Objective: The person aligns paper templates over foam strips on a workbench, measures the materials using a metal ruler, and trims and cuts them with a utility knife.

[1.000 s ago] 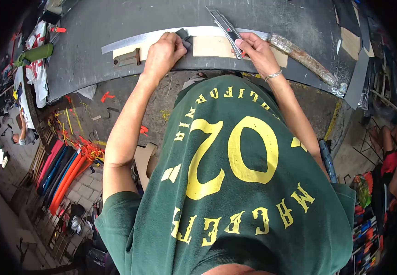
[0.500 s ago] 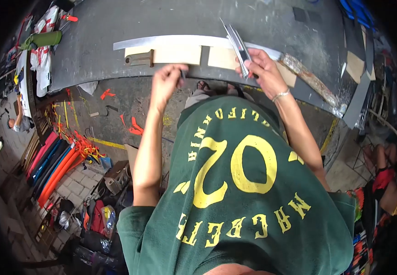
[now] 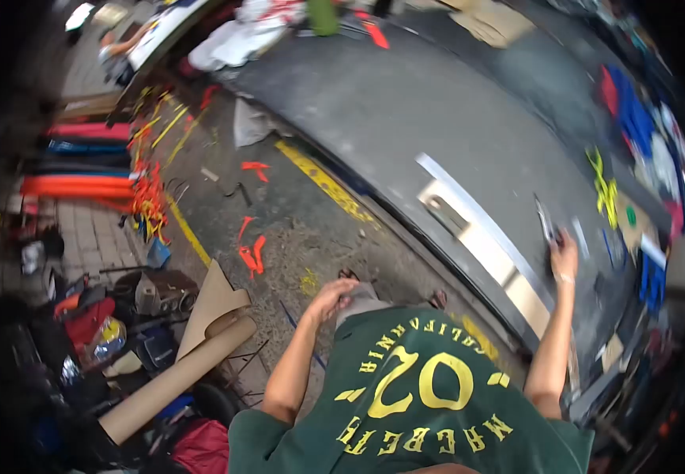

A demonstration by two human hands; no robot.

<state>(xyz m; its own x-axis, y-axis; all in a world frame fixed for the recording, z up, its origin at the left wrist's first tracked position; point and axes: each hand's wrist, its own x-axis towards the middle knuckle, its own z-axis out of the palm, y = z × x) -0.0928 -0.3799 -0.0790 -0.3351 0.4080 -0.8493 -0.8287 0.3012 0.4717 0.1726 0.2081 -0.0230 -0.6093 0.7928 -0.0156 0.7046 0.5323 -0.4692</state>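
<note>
My right hand (image 3: 564, 257) is closed around a utility knife (image 3: 545, 221), whose tip points away over the dark tabletop. My left hand (image 3: 331, 299) hangs off the table beside my light shorts (image 3: 361, 300), fingers bent together; whatever they hold, if anything, cannot be made out. A long metal straightedge (image 3: 481, 227) lies along pale flat strips (image 3: 489, 246) near the table's front edge, left of the knife. On the far end of the strips rests a brownish flat tool (image 3: 447, 216) with a hole in it.
The dark worktable (image 3: 374, 103) stretches ahead and right. Yellow straps (image 3: 602, 186) and blue items (image 3: 651, 276) lie at its right side. Orange scraps (image 3: 253, 257) litter the floor. A cardboard roll (image 3: 176, 379) stands at lower left; a person (image 3: 113, 55) is far left.
My view has turned to the left. My left hand has left the table edge and dropped to my shorts; its small dark piece no longer shows. My right hand still holds the utility knife, farther right.
</note>
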